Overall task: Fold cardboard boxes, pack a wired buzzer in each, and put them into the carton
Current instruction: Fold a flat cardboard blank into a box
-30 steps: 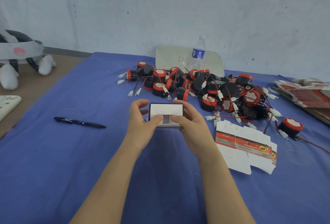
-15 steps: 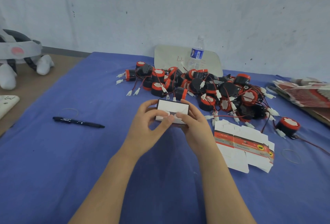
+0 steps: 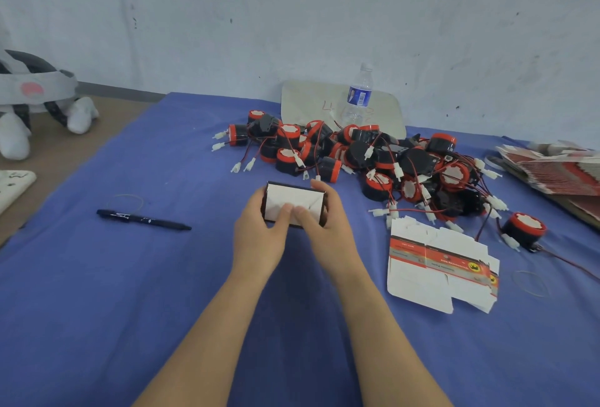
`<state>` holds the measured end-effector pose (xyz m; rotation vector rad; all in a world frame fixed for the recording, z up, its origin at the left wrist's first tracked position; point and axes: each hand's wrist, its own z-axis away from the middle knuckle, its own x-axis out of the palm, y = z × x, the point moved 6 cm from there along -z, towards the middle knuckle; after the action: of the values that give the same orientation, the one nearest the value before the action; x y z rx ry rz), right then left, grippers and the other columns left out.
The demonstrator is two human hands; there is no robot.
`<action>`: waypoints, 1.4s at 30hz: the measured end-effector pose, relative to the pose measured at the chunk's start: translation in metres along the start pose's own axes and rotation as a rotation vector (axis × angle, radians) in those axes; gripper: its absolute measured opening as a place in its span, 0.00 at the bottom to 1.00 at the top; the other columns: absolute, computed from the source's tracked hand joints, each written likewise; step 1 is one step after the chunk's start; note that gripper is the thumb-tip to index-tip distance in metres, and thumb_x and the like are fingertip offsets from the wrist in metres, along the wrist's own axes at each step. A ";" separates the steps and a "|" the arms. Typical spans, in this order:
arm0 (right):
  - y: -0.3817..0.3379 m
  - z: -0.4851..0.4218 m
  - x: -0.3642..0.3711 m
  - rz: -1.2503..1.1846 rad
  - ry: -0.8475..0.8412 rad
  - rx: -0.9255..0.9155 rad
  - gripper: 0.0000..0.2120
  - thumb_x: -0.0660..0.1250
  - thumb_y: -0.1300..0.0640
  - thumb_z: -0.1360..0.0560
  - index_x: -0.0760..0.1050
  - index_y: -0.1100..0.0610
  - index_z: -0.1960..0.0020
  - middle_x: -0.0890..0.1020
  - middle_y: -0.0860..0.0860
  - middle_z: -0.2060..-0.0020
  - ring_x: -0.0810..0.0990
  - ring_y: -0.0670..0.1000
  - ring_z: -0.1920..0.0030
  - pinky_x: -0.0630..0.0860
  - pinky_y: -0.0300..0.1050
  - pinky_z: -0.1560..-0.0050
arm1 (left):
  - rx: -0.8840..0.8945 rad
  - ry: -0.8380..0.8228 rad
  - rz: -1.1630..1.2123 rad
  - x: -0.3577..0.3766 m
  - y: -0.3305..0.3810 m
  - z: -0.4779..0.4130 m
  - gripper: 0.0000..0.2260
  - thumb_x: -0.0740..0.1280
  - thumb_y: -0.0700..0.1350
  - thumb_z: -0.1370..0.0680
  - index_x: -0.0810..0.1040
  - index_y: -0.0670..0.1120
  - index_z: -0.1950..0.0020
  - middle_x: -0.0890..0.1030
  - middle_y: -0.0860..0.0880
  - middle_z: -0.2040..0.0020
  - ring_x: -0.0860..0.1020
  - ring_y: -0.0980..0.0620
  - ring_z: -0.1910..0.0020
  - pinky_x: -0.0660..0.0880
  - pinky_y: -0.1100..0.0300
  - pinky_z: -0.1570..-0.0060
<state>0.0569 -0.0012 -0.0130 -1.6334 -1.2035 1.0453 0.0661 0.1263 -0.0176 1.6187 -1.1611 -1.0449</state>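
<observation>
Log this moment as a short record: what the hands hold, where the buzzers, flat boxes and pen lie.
held: small white cardboard box, end flaps folded in
left hand: grips the box's left side, thumb on the flaps
right hand: grips its right side, thumb on the flaps
buzzers: black-and-red wired buzzers heaped beyond the hands
flat boxes: white box blanks with a red band, right of the hands
pen: black pen, left of the hands
surface: blue cloth

The buzzer pile [image 3: 357, 156] is blocking the far edge of the bench [image 3: 97, 325], flat boxes [image 3: 435, 273] the right side, a pen [image 3: 143, 220] the left; the near left corner is lying free.
</observation>
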 end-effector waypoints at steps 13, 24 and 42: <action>0.005 0.002 0.001 -0.037 0.056 0.031 0.18 0.63 0.67 0.24 0.71 0.44 0.44 0.78 0.41 0.50 0.79 0.42 0.50 0.78 0.37 0.50 | 0.026 0.083 -0.017 0.002 0.005 0.011 0.18 0.67 0.38 0.23 0.70 0.48 0.35 0.76 0.53 0.46 0.75 0.55 0.50 0.70 0.79 0.60; 0.008 0.001 0.000 -0.045 0.066 0.070 0.17 0.65 0.66 0.24 0.72 0.48 0.42 0.77 0.41 0.48 0.79 0.43 0.48 0.78 0.40 0.46 | 0.035 0.084 -0.046 0.003 0.005 0.011 0.21 0.67 0.38 0.25 0.69 0.49 0.32 0.76 0.50 0.40 0.75 0.50 0.42 0.76 0.55 0.46; 0.011 -0.001 -0.005 0.004 0.025 0.114 0.26 0.61 0.64 0.22 0.63 0.51 0.26 0.70 0.43 0.33 0.71 0.41 0.36 0.71 0.29 0.44 | -0.037 -0.080 0.141 0.010 0.001 0.004 0.22 0.56 0.38 0.18 0.63 0.59 0.29 0.72 0.52 0.35 0.73 0.54 0.40 0.72 0.61 0.42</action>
<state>0.0599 -0.0086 -0.0218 -1.5570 -1.1044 1.0734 0.0640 0.1159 -0.0192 1.4553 -1.2825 -1.0411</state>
